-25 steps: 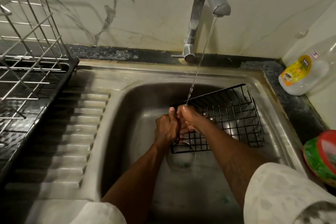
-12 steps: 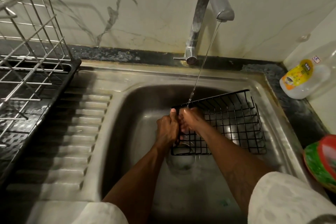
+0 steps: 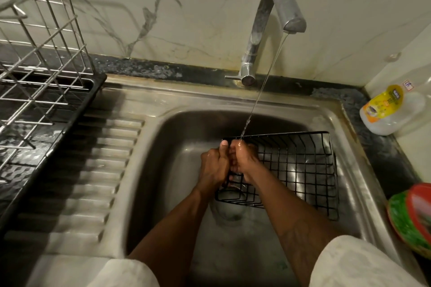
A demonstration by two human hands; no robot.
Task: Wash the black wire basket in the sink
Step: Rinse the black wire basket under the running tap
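Head view: both hands, left (image 3: 213,166) and right (image 3: 245,162), curl around the black wire basket's (image 3: 300,165) left edge.

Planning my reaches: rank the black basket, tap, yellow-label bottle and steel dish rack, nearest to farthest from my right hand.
1. The black wire basket: gripped by the right hand, in the sink.
2. Tap: behind, at the wall.
3. Yellow-label bottle: far right corner.
4. Steel dish rack: far left.
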